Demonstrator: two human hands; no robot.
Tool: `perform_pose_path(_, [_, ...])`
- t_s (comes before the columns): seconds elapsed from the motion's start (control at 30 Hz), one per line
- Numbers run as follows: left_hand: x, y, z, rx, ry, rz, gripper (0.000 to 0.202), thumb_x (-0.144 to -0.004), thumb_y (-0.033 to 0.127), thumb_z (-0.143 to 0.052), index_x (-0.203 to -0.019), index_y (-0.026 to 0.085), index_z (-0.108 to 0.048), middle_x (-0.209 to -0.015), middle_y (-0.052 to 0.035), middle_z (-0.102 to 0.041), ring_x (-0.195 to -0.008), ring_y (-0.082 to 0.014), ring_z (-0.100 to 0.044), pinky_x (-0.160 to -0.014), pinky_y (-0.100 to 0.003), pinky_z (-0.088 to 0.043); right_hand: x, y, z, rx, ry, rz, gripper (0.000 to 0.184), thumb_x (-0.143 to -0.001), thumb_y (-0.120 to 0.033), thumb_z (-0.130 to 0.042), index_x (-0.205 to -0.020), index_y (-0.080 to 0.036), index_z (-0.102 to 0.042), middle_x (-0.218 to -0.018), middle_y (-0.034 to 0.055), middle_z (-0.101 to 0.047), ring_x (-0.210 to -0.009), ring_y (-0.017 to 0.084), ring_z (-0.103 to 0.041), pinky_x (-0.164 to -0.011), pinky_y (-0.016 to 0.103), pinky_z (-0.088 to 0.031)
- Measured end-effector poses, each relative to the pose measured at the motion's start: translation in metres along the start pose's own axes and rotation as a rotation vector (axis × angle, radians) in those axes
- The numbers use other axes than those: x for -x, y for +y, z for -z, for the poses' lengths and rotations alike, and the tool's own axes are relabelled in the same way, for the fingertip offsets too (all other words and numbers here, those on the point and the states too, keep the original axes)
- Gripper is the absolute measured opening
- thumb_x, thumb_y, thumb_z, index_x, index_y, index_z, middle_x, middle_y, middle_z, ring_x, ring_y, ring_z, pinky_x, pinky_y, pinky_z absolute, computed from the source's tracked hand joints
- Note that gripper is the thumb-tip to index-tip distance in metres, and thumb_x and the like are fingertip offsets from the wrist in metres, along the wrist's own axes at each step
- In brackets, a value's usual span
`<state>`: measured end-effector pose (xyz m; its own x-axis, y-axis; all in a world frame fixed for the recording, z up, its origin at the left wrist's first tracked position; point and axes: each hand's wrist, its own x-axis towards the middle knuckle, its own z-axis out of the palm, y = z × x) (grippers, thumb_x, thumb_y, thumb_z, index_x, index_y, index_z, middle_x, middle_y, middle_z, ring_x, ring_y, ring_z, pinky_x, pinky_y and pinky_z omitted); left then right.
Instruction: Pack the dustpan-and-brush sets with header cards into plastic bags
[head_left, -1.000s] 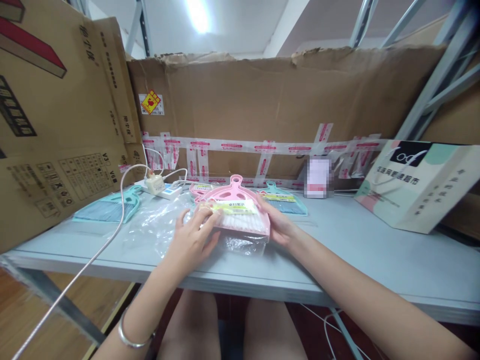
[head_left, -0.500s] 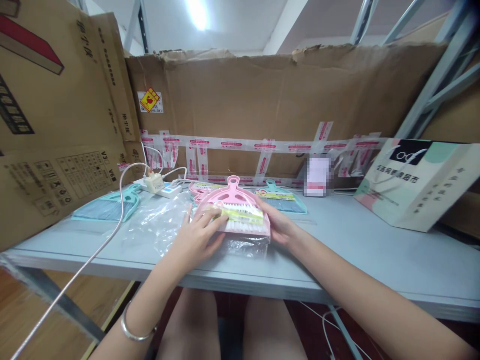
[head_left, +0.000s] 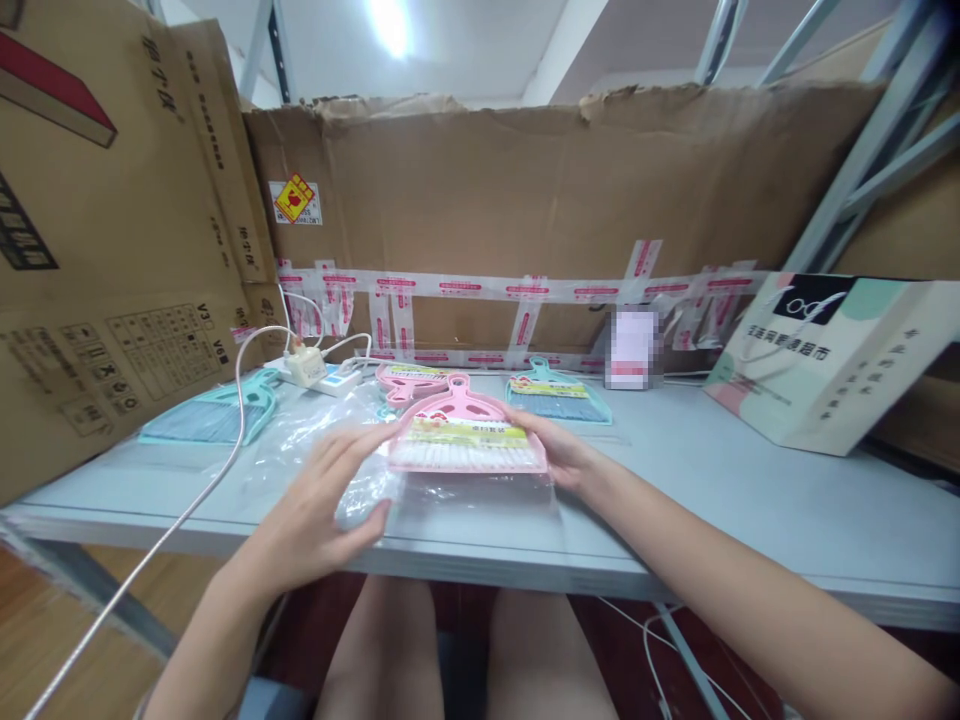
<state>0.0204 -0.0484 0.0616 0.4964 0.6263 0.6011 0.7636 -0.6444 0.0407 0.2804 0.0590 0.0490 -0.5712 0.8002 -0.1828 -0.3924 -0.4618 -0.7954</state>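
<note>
A pink dustpan and brush set (head_left: 469, 452), with white bristles and a yellow label, lies tilted over the table in a clear plastic bag (head_left: 480, 492). At its right edge my right hand (head_left: 562, 452) grips it, the fingers partly hidden behind. My left hand (head_left: 322, 510) is open at the left, thumb and fingers apart, with the fingertips close to the pan's left edge; whether they touch it I cannot tell. Behind lie another pink set (head_left: 409, 378) and a teal dustpan and brush set (head_left: 562, 395). One more teal set (head_left: 214, 415) is farther left.
Loose clear plastic (head_left: 292, 460) spreads over the grey table (head_left: 712, 500). A power strip (head_left: 334, 378) with a white cable stands behind it. A phone (head_left: 632, 350) leans at the back, beside a printed paper bag (head_left: 817, 370). Cardboard boxes (head_left: 480, 200) wall the back and left.
My left hand has let go of the pink set and moved left, its fingers opening. The pink set has come down and toward me, still in my right hand.
</note>
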Motion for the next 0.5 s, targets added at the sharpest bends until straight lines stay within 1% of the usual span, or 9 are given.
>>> perform_pose_path(0.07, [0.001, -0.015, -0.005, -0.05, -0.108, 0.058, 0.07, -0.079, 0.013, -0.044, -0.143, 0.024, -0.018, -0.146, -0.0093, -0.032, -0.134, -0.0267, -0.03, -0.107, -0.046, -0.03, 0.0, 0.0, 0.0, -0.001, 0.019, -0.036, 0.041, -0.095, -0.021, -0.034, -0.135, -0.013, -0.035, -0.112, 0.0143, -0.064, -0.081, 0.015, -0.068, -0.078, 0.028, -0.055])
perform_pose_path(0.17, [-0.002, -0.037, -0.018, -0.07, -0.257, 0.109, 0.082, -0.072, 0.003, -0.039, -0.145, 0.026, -0.009, -0.152, -0.0061, -0.019, -0.139, -0.028, -0.016, -0.109, -0.052, -0.023, 0.001, -0.004, -0.001, -0.026, 0.069, -0.077, 0.041, -0.096, -0.022, -0.032, -0.134, -0.009, -0.036, -0.11, 0.0143, -0.065, -0.081, 0.015, -0.069, -0.078, 0.028, -0.055])
perform_pose_path(0.2, [-0.005, -0.042, -0.021, -0.068, -0.279, 0.138, 0.085, -0.07, 0.002, -0.038, -0.145, 0.027, -0.007, -0.152, -0.005, -0.017, -0.139, -0.028, -0.014, -0.11, -0.053, -0.021, 0.002, -0.006, -0.002, -0.034, 0.077, -0.093, 0.041, -0.096, -0.023, -0.03, -0.134, -0.009, -0.035, -0.11, 0.0145, -0.065, -0.081, 0.015, -0.069, -0.078, 0.028, -0.055])
perform_pose_path(0.27, [-0.012, -0.047, -0.026, -0.046, -0.257, 0.179, 0.084, -0.072, 0.003, -0.04, -0.145, 0.026, -0.006, -0.152, -0.0052, -0.016, -0.139, -0.0284, -0.01, -0.11, -0.055, -0.018, 0.004, -0.01, -0.002, -0.041, 0.081, -0.127, 0.042, -0.097, -0.025, -0.027, -0.133, -0.006, -0.035, -0.109, 0.0159, -0.065, -0.081, 0.015, -0.069, -0.077, 0.027, -0.055])
perform_pose_path(0.33, [-0.023, -0.047, -0.029, 0.047, -0.197, 0.15, 0.08, -0.077, 0.01, -0.048, -0.145, 0.024, -0.009, -0.152, -0.0073, -0.019, -0.139, -0.0279, -0.014, -0.111, -0.052, -0.02, 0.005, -0.014, -0.002, -0.037, 0.08, -0.159, 0.044, -0.098, -0.027, -0.023, -0.132, -0.003, -0.036, -0.107, 0.0174, -0.066, -0.08, 0.015, -0.069, -0.074, 0.026, -0.055])
perform_pose_path(0.37, [-0.028, -0.046, -0.031, 0.117, -0.168, 0.111, 0.077, -0.078, 0.015, -0.052, -0.145, 0.024, -0.014, -0.15, -0.0079, -0.023, -0.138, -0.0267, -0.019, -0.111, -0.048, -0.023, 0.005, -0.016, -0.001, -0.031, 0.077, -0.164, 0.045, -0.098, -0.028, -0.022, -0.132, -0.002, -0.036, -0.106, 0.0173, -0.066, -0.079, 0.015, -0.069, -0.074, 0.026, -0.055])
perform_pose_path(0.43, [-0.039, -0.044, -0.036, 0.25, -0.137, 0.024, 0.062, -0.081, 0.021, -0.056, -0.138, 0.024, -0.033, -0.143, -0.0073, -0.039, -0.132, -0.023, -0.035, -0.108, -0.041, -0.032, 0.004, -0.018, 0.001, -0.011, 0.078, -0.151, 0.044, -0.098, -0.028, -0.023, -0.132, -0.004, -0.036, -0.102, 0.0155, -0.068, -0.077, 0.016, -0.069, -0.073, 0.027, -0.056])
perform_pose_path(0.5, [-0.047, -0.043, -0.043, 0.309, -0.135, -0.022, 0.042, -0.083, 0.021, -0.054, -0.125, 0.024, -0.052, -0.129, -0.0059, -0.055, -0.121, -0.0204, -0.049, -0.102, -0.038, -0.04, 0.003, -0.019, 0.003, 0.029, 0.096, -0.117, 0.044, -0.098, -0.029, -0.024, -0.132, -0.004, -0.038, -0.097, 0.0141, -0.069, -0.077, 0.016, -0.069, -0.072, 0.027, -0.056])
